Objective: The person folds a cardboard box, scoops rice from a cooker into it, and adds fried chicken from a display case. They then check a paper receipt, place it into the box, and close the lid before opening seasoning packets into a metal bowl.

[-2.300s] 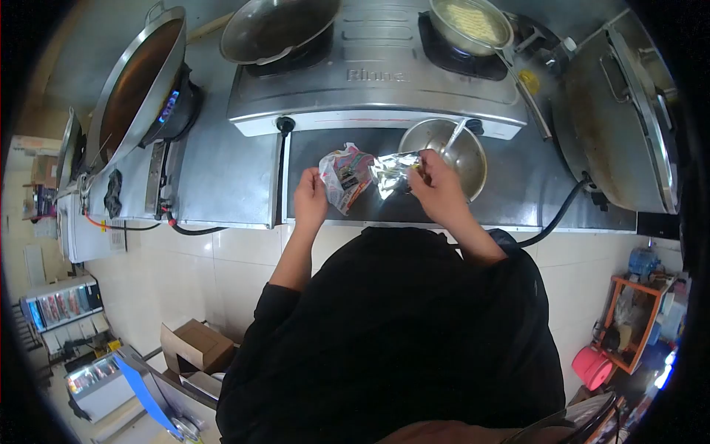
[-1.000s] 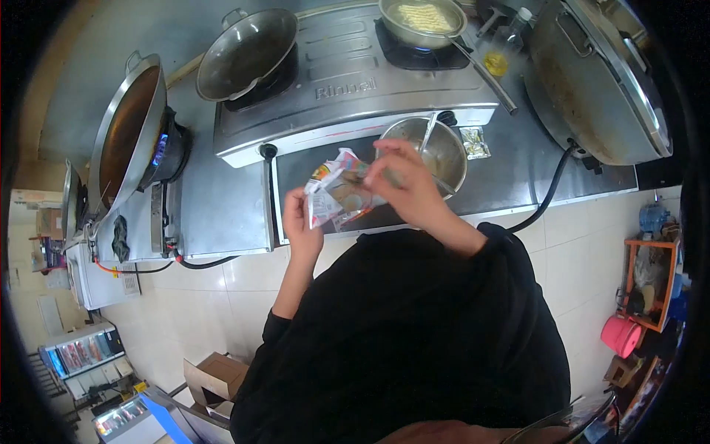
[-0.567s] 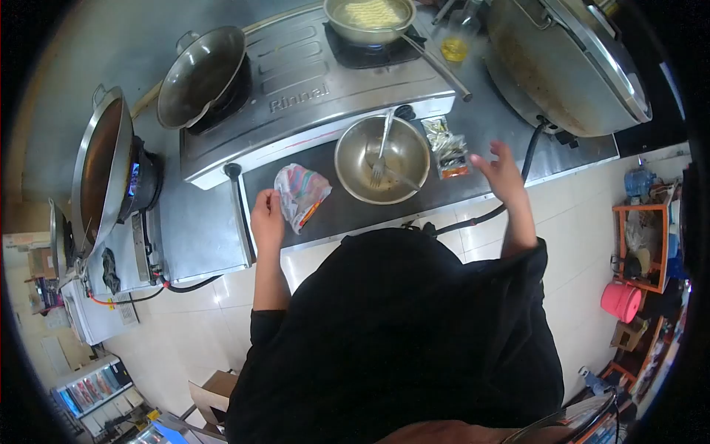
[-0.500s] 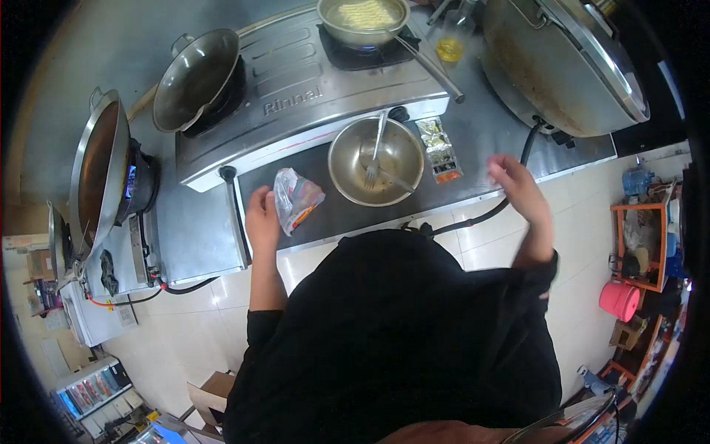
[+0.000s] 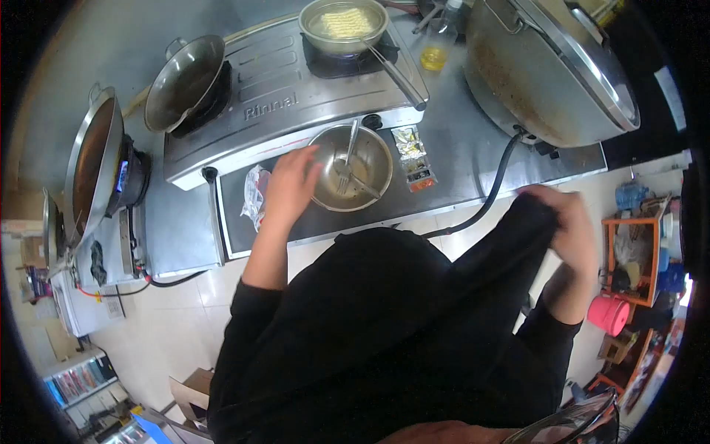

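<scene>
My left hand (image 5: 293, 183) reaches over the counter with fingers loosely spread, holding nothing. It is beside the left rim of a metal bowl (image 5: 373, 155). Inside the bowl lie a fork (image 5: 344, 176) and a second utensil whose head I cannot make out. A crumpled plastic wrapper (image 5: 254, 191) sits left of that hand, partly covered by it. At the right, my right hand (image 5: 573, 226) is closed on the black shirt (image 5: 510, 244), stretching its cloth outward. Opened seasoning sachets (image 5: 413, 155) lie just right of the bowl.
On the Rinnai stove (image 5: 244, 129), a long-handled pan (image 5: 316, 33) holds a noodle block (image 5: 346, 24) in liquid; another wok (image 5: 185, 78) occupies the left burner. A larger wok (image 5: 92, 170) stands far left. An oil bottle (image 5: 436, 48) and big lidded pot (image 5: 518, 81) are at right.
My left hand has left the wrapper and moved right, towards the bowl. My right hand has dropped outward and taken hold of the shirt, pulling it up to the right.
</scene>
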Motion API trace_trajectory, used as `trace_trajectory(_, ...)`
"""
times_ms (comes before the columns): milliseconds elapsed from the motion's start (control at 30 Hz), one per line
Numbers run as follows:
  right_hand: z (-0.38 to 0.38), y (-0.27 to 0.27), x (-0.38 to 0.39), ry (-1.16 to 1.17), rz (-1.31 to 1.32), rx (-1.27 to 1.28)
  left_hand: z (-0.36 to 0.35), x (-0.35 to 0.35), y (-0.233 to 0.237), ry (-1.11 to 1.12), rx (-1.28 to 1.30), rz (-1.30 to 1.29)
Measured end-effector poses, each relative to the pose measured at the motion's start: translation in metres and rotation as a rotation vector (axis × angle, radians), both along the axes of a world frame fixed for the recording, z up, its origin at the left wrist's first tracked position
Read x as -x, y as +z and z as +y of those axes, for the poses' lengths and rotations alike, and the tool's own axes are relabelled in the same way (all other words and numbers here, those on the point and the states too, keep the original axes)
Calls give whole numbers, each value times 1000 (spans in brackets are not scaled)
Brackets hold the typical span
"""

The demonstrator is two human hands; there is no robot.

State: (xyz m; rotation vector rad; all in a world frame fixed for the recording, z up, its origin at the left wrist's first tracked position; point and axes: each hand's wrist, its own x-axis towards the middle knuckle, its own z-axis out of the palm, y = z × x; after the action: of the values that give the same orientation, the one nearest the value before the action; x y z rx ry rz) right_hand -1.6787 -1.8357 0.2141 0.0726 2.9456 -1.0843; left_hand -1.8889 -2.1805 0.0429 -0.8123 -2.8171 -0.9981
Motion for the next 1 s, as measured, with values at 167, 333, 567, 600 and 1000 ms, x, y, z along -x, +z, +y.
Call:
trace_trajectory(167,15,80,-39,625,747,362,35,30,-55,-298,350,23)
trace_trajectory(333,42,53,-18,1127,691,779,69,25,-56,-289,456,-105)
trace_trajectory(567,32,-103,96,-112,115,668,73,19,-81,-411,282,-58)
trace_trajectory(600,43,-152,118,-87,49,552,73,20,-86,-456,320,0)
trace_trajectory(1000,-27,-290,183,-533,-117,-127,32,59,29,-297,228,648)
